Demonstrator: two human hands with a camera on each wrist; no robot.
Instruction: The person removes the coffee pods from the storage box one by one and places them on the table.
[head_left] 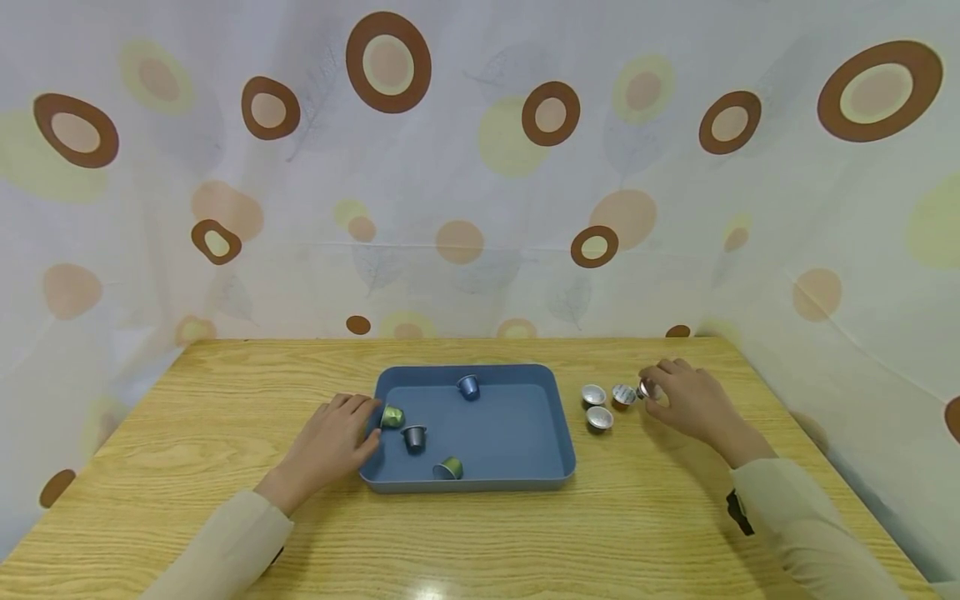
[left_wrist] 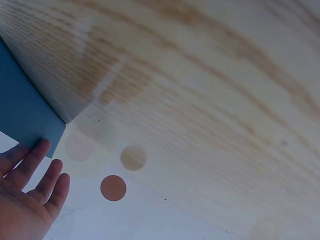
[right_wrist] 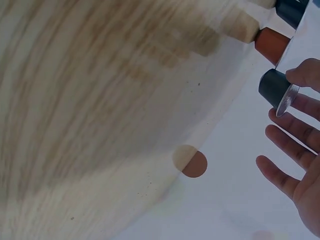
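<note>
On the right side of the wooden table, my right hand (head_left: 692,402) pinches a dark coffee capsule (right_wrist: 273,88) with a silver rim between thumb and fingers. Right beside it stands an orange-brown capsule (right_wrist: 271,46), foil side up. Two more foil-topped capsules, a rear one (head_left: 593,395) and a front one (head_left: 599,419), are close by. My left hand (head_left: 327,437) rests at the left edge of a blue tray (head_left: 480,485), fingers loosely extended along its wall. Inside the tray lie two green capsules (head_left: 450,468), a dark grey capsule (head_left: 414,438) and a blue capsule (head_left: 468,387).
The wooden table (head_left: 480,542) carries the tray near its middle. A patterned cloth (head_left: 480,167) hangs behind the table and along both sides. The tray's low wall (head_left: 570,450) stands between its inside and the capsules on the right.
</note>
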